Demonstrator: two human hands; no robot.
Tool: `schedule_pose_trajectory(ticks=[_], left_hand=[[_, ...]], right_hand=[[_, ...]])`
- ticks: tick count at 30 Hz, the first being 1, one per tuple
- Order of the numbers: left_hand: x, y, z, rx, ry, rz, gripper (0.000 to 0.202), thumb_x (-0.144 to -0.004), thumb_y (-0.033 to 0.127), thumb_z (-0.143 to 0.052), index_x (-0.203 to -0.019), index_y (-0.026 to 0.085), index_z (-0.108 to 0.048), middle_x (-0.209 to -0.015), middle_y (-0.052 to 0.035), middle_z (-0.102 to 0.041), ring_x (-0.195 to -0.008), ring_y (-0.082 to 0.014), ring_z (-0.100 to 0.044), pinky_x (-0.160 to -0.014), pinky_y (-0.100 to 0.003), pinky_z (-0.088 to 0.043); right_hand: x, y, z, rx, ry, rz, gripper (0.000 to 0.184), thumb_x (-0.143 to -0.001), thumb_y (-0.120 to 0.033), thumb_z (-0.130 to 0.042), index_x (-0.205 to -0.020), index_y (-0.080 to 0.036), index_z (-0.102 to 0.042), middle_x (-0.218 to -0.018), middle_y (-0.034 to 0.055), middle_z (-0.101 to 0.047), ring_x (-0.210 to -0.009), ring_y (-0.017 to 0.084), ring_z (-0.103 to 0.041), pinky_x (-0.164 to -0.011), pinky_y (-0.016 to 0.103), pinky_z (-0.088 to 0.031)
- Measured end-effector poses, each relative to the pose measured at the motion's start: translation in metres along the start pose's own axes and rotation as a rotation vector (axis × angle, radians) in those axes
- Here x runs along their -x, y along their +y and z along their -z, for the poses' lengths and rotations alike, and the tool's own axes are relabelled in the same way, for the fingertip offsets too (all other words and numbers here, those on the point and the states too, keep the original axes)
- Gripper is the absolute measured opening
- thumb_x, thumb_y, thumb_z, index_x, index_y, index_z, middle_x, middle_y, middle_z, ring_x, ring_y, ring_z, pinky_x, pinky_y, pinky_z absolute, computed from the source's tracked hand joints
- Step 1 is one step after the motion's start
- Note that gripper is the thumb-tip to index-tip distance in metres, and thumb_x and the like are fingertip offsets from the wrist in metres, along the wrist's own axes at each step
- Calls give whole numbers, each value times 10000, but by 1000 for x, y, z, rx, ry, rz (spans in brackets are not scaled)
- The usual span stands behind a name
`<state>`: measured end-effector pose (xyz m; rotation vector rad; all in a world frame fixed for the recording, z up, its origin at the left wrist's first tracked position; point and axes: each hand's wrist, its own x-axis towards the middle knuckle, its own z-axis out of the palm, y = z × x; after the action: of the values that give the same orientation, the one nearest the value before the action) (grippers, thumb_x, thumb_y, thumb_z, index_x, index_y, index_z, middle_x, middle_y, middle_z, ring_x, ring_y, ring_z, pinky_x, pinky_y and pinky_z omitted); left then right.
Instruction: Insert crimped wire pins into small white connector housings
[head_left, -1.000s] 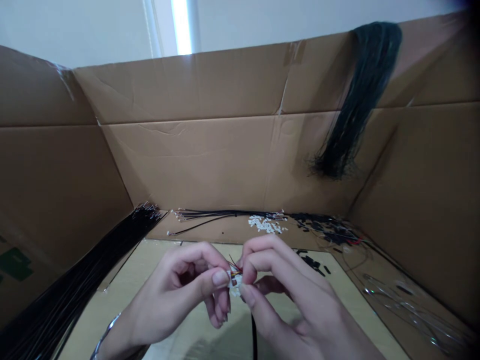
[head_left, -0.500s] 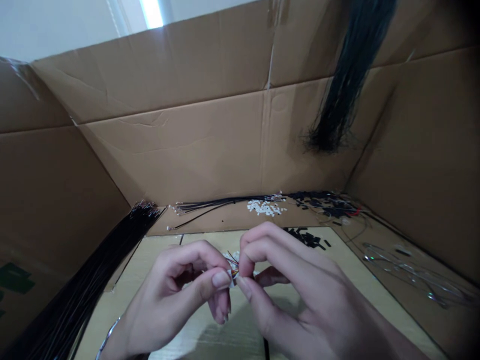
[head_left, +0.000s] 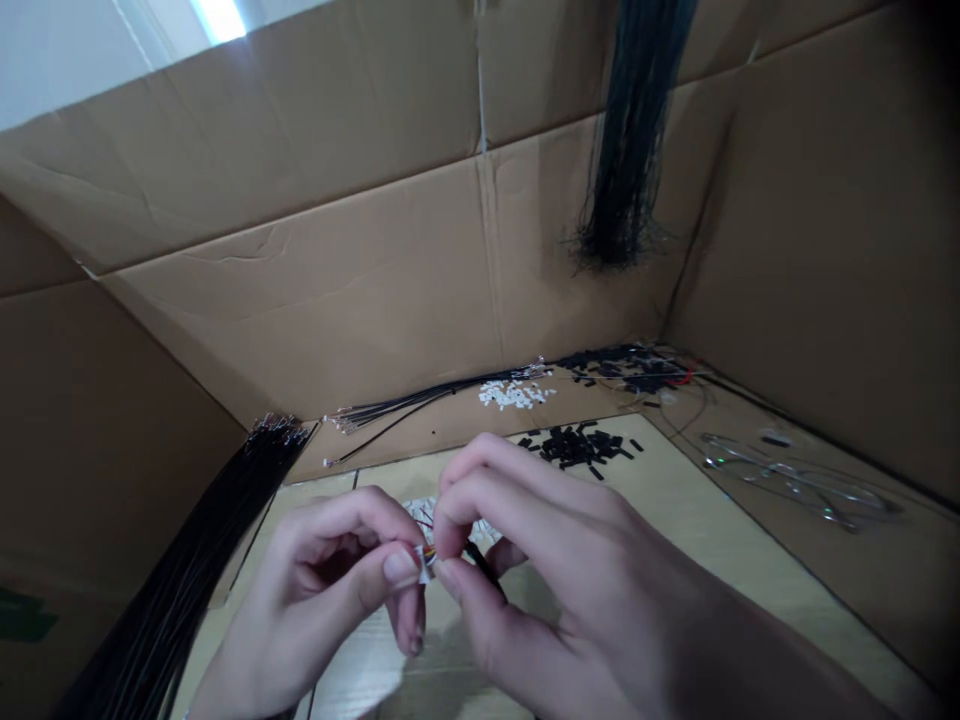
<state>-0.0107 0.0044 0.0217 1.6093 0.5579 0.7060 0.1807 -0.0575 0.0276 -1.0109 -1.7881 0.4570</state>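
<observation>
cardboard point(head_left: 337, 270) leans more in view now, beyond the surface point(head_left: 682, 520). right hand point(head_left: 570, 580) and left hand point(head_left: 315, 590) stay close, so work between them continues. the green patch point(head_left: 26, 613) shows no readable writing. a black cable point(head_left: 482, 564) newly shows by the right fingers point(head_left: 454, 505), which pinch coloured wires point(head_left: 429, 551); left fingers point(head_left: 401, 567) grip the white plug point(head_left: 424, 574).

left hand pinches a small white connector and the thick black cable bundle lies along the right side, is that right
Wrong side: the head view shows the thick black cable bundle along the left. The left hand does pinch a small white connector.
</observation>
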Motion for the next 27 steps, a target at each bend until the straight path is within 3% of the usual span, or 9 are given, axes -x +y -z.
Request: schedule_pose_trajectory(ticks=[6,9,13,18,27], left_hand=[[-2,0,-1,-51,12,-26,142,-943,261,-662,-836,190,-723,-639,1,-718,-563,-91,-667,-580,-143,-538],[-3,0,-1,-29,15,-24,133,-942,255,-664,-840,194,-723,-644,4,-721,-565,-88,-673,-572,-135,-538],[-5,-1,-2,-9,10,-31,132,-947,242,-660,-845,190,-724,-643,9,-722,-558,-70,-667,-571,-114,-520],[-4,-2,-2,27,9,-31,155,-951,263,-658,-839,176,-720,-629,6,-720,-559,-76,-668,-592,-135,-528],[-2,-4,-1,169,17,-15,115,-945,224,-667,-859,166,-717,-638,8,-732,-542,-72,-682,-568,-126,-544]], right_hand=[[0,-5,7,80,-14,-94,117,-839,-80,-571,-813,-183,-620,-826,-7,-573,-584,109,-570,-543,262,-498],[1,-3,7,82,-5,-75,112,-843,-96,-573,-786,-187,-604,-814,-11,-566,-556,102,-543,-499,263,-465],[1,0,7,-16,-14,-39,118,-873,-99,-542,-808,-168,-611,-844,-5,-582,-610,89,-565,-531,226,-479],[-4,0,11,-122,-21,-100,116,-867,-106,-629,-789,-190,-647,-840,-46,-622,-661,49,-597,-576,156,-467],[-11,5,18,-362,-262,-325,62,-926,-233,-621,-875,-243,-655,-808,-70,-696,-716,73,-644,-627,159,-513]])
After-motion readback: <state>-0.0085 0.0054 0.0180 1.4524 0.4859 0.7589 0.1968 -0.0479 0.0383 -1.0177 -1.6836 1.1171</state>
